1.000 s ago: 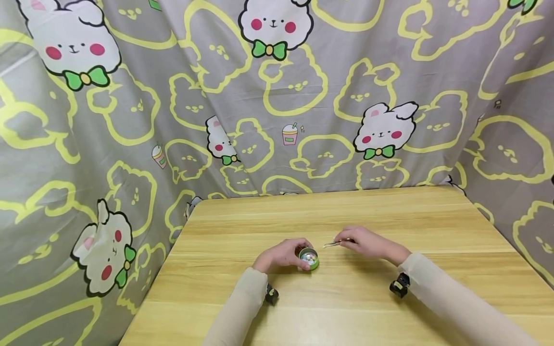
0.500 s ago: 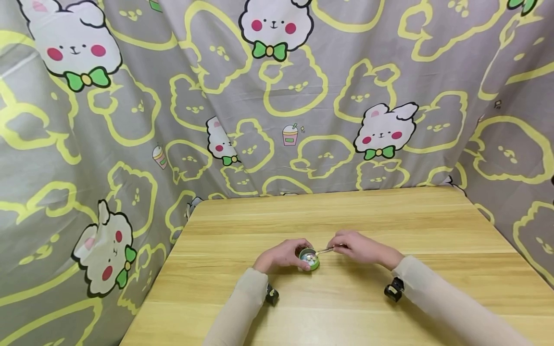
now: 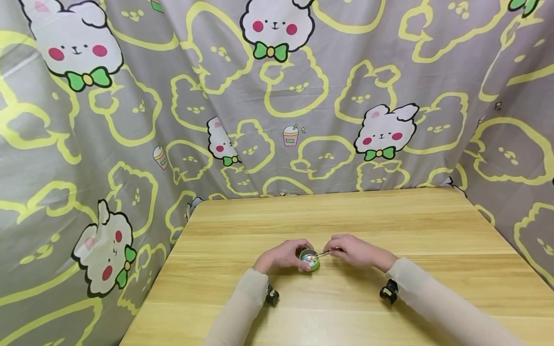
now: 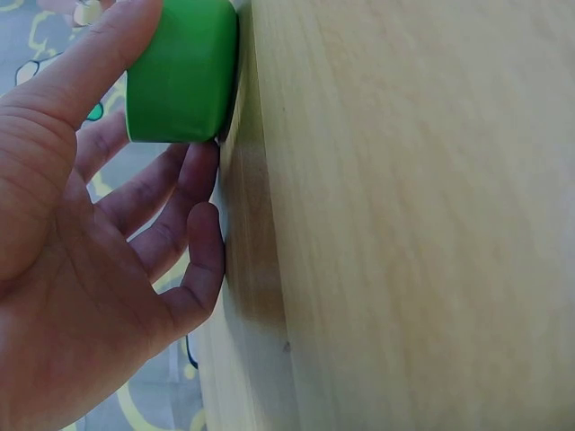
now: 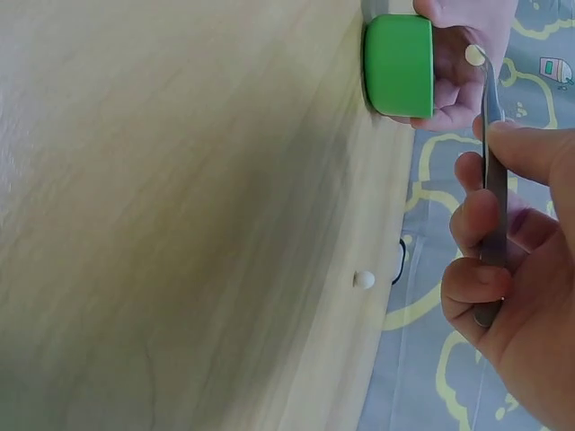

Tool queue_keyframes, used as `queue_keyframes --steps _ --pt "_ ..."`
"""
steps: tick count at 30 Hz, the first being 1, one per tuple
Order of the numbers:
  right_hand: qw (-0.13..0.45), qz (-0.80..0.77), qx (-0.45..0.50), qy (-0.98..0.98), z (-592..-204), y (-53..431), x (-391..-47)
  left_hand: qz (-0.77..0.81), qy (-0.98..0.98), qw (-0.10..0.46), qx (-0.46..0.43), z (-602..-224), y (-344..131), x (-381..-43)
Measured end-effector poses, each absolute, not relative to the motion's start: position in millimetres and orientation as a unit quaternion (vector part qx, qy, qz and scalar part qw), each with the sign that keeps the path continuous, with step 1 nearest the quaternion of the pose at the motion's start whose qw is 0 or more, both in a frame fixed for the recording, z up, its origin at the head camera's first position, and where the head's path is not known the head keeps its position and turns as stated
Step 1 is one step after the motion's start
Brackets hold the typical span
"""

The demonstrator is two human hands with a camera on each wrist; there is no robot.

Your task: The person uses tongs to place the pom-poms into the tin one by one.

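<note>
Near the middle of the table, my left hand (image 3: 283,253) holds a small round green container (image 4: 180,76), thumb on the near side and fingers behind it. Several small pale and coloured pieces (image 3: 309,259) lie inside it. My right hand (image 3: 357,251) grips metal tweezers (image 5: 494,206), thumb and fingers wrapped along their length. At the bent tip of the tweezers sits a small round cream bead (image 5: 474,56), level with the container's mouth in the right wrist view. In the head view the tips overlap the container's right rim.
A small whitish ball (image 5: 364,279) lies on the wooden table (image 3: 389,211), below the right hand's side in the right wrist view. A grey curtain (image 3: 320,173) with cartoon animals hangs behind and beside the table. Each wrist wears a black camera (image 3: 388,291).
My right hand has moved left with the tweezers, bringing their tips from beside the container to over its mouth. The left hand and the container have stayed in place.
</note>
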State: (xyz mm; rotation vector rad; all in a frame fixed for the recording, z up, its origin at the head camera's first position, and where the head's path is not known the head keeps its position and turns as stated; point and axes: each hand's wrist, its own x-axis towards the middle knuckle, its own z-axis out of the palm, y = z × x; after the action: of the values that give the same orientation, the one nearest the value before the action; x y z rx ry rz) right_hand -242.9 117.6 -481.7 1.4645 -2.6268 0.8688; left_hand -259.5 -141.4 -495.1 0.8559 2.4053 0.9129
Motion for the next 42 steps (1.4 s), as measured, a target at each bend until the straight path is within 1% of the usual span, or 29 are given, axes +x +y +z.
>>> queue_keyframes --steps 8,17,34,42 --pt "0.018 0.279 0.468 -0.838 -486.1 116.7 -243.7 0.328 0.869 0.213 0.304 -494.8 -141.1 -259.5" --pt "0.000 0.274 0.455 -0.847 -488.7 116.9 -247.6 0.327 0.868 0.213 0.306 -495.2 -142.3 -261.1" --pt "-0.006 0.279 0.443 -0.852 -490.8 114.0 -248.8 0.335 0.863 0.218 0.308 -495.2 -141.7 -260.3" --pt "-0.011 0.279 0.427 -0.860 -491.5 113.5 -250.8 0.330 0.868 0.210 0.307 -493.5 -141.8 -258.9"
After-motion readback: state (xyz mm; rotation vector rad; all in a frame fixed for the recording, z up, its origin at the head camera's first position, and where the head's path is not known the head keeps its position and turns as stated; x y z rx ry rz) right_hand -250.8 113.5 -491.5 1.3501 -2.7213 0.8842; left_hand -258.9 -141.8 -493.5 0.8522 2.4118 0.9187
